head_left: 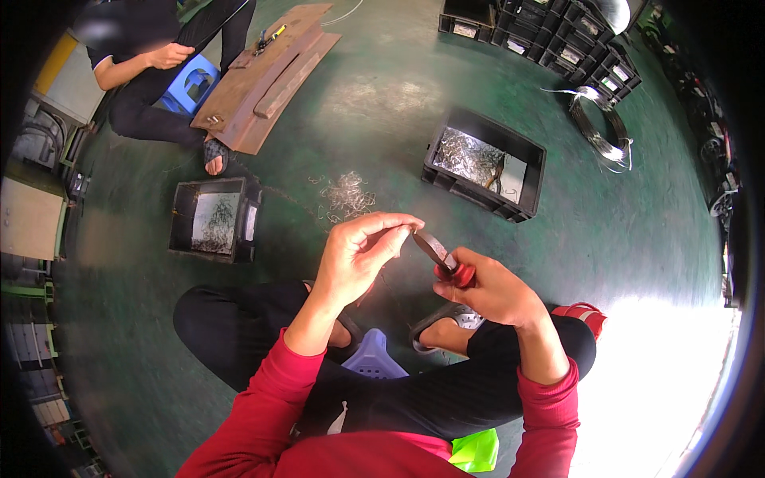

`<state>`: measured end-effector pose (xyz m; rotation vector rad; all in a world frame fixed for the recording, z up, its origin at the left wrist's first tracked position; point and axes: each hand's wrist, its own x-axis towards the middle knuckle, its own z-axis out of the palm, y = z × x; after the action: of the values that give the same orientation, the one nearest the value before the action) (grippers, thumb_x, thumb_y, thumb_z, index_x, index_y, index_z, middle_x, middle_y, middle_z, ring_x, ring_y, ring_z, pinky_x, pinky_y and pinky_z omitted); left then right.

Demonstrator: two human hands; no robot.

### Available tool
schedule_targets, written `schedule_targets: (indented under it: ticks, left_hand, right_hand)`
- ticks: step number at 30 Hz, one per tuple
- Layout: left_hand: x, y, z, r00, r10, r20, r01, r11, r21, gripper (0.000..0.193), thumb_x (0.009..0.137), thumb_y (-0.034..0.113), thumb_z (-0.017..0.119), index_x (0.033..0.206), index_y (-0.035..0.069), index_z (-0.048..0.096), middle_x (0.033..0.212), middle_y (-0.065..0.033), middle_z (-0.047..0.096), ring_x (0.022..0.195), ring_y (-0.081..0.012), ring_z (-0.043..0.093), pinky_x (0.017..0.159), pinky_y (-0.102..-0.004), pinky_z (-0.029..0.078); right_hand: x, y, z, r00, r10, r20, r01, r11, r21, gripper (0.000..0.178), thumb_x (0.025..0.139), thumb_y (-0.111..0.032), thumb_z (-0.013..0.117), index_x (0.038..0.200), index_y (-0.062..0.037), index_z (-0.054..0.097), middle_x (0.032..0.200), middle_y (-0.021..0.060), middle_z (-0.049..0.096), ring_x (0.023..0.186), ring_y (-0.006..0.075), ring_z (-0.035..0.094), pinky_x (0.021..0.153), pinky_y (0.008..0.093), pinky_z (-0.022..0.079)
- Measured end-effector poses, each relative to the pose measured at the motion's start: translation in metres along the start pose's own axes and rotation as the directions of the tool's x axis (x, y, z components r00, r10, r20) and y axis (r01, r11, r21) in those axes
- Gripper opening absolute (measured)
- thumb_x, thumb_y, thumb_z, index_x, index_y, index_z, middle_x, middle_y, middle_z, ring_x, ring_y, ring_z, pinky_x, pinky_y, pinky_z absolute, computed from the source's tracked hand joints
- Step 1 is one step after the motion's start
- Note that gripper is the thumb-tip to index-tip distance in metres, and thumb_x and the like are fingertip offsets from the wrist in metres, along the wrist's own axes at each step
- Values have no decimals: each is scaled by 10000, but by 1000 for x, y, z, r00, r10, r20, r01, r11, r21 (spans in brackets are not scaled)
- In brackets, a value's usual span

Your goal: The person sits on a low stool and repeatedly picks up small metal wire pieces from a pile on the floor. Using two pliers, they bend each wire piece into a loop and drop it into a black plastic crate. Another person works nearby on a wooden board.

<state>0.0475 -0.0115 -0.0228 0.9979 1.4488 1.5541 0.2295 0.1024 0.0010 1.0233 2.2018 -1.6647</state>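
Observation:
In front of me my right hand [500,291] is closed round the red handles of a pair of pliers [434,248]. Their metal jaws point up and left, meeting the fingertips of my left hand [358,253]. Thumb and forefinger of that hand are pinched together at the jaws; whatever small piece they hold is too tiny to name. Just beyond my left hand, a loose pile of small bent wire pieces [348,197] lies on the green floor.
A black crate [519,209] with metal pieces stands ahead right, another dark crate [249,219] ahead left. Far right lie a wire coil [610,127] and stacked black crates [550,40]. At upper left a person [143,60] sits by a rusty metal bench [239,103].

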Motion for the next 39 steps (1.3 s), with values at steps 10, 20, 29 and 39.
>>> schedule_targets:
  ticks: [10, 20, 29, 39]
  left_hand:
    - [3, -8, -3, 998, -44, 55, 49, 995, -90, 178, 934, 60, 573, 1057, -17, 676, 664, 64, 452, 575, -16, 344, 499, -193, 267]
    - [5, -11, -3, 987, -124, 98, 142, 970, -199, 183, 938, 64, 556, 1054, -18, 671, 659, 57, 450, 584, -27, 362, 515, -198, 287]
    - [7, -11, -4, 983, -139, 120, 164, 957, -238, 192, 951, 66, 534, 1065, -8, 669, 662, 49, 469, 576, -18, 373, 501, -188, 295]
    - [1, -11, -9, 964, -208, 165, 209, 978, 15, 241, 958, 66, 514, 1146, 19, 657, 664, 36, 495, 591, -32, 426, 516, -197, 348]
  right_hand:
    - [3, 4, 0, 999, -24, 49, 22, 999, 33, 327, 873, -303, 680, 1027, -25, 604, 876, 131, 663, 817, 234, 624, 760, 342, 480]
    - [6, 4, 2, 996, -23, 84, 13, 992, 127, 221, 895, -192, 674, 1009, -45, 555, 774, -9, 540, 611, 71, 465, 539, 251, 404]
    - [9, 7, 3, 997, 34, 65, -39, 996, 79, 310, 863, -293, 683, 988, -24, 592, 837, 140, 652, 764, 246, 606, 731, 351, 471]
    - [15, 9, 11, 974, -136, -180, 114, 986, -125, 212, 818, -145, 712, 873, 9, 576, 684, 107, 586, 624, 194, 531, 614, 318, 452]
